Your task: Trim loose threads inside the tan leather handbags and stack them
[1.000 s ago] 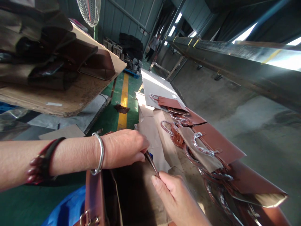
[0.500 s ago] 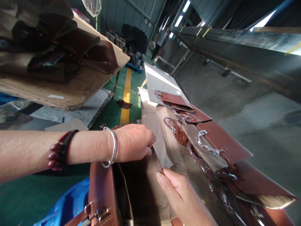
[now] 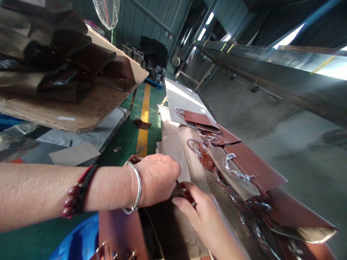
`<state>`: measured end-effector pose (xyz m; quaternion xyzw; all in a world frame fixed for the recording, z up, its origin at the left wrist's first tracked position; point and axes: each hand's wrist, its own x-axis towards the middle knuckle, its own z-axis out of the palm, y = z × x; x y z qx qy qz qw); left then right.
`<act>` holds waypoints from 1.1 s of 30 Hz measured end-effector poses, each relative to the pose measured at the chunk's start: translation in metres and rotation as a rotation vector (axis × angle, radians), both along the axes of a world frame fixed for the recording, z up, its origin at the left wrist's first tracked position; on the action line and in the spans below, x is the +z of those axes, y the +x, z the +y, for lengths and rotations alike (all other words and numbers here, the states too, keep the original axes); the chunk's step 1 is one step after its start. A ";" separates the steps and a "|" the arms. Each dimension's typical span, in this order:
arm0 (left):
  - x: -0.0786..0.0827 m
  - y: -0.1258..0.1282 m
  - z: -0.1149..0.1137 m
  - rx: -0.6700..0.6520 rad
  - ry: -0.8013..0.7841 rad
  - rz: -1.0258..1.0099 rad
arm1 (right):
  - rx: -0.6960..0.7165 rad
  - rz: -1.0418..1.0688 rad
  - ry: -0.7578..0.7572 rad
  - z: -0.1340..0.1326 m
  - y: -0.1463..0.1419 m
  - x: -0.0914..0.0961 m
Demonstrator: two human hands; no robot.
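Note:
A brown leather handbag [image 3: 119, 229] stands open below my hands, with metal buckles at its lower front and a dark interior. My left hand [image 3: 159, 178] is closed over the bag's far rim, palm down, its fingertips mostly hidden from me. Just to the right, my right hand [image 3: 195, 204] pinches the same dark rim edge between thumb and fingers. The two hands are close together on that edge. What lies inside the bag is too shadowed to make out.
Several brown bag pieces with plastic-wrapped handles [image 3: 237, 168] lie along the right of the bench. A cardboard-topped table [image 3: 108, 108] at left carries dark brown bags. Beyond are a pale board [image 3: 181, 94], a fan [image 3: 107, 12] and a long rail [image 3: 271, 68].
My right hand has slid along the rim toward my left hand, so the gap between them is smaller. The left hand appears slightly lower in view and keeps its grip.

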<state>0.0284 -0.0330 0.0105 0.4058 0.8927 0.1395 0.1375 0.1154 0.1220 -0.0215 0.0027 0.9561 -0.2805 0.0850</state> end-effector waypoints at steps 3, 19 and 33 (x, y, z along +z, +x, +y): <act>0.000 0.002 -0.004 -0.047 -0.001 0.040 | 0.072 0.060 0.050 -0.010 -0.009 0.000; 0.014 -0.003 -0.041 0.020 -0.063 0.111 | -0.022 0.085 0.021 -0.023 0.002 0.000; 0.014 0.003 -0.042 -0.104 -0.262 0.250 | -0.047 0.092 0.054 -0.026 0.002 -0.002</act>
